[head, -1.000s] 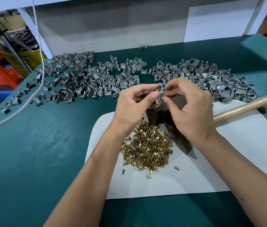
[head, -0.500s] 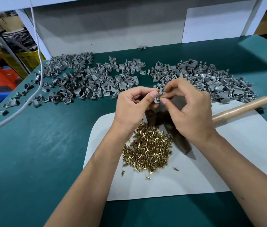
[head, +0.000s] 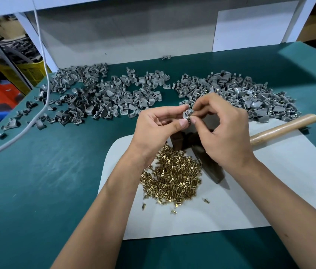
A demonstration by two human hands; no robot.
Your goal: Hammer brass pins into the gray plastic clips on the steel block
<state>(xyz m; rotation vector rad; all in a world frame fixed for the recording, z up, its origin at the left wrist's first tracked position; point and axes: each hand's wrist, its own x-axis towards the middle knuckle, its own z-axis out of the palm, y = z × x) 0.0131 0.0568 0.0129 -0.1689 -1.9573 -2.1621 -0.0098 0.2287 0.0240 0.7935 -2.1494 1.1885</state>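
Both hands meet above the tabletop (head: 37,191). The left hand (head: 157,129) pinches one gray clip (head: 187,114) between thumb and fingers; the right hand (head: 223,131) pinches at the same clip with thumb and forefinger. Brass pins (head: 172,177) lie heaped on the white sheet (head: 269,191) below. The hammer (head: 283,127) rests right. Loose gray clips (head: 104,96) spread across the far side.

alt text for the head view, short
Both hands, the left hand and the right hand, pinch one gray clip above a heap of brass pins on a white sheet; gray clip piles and a hammer handle lie behind.
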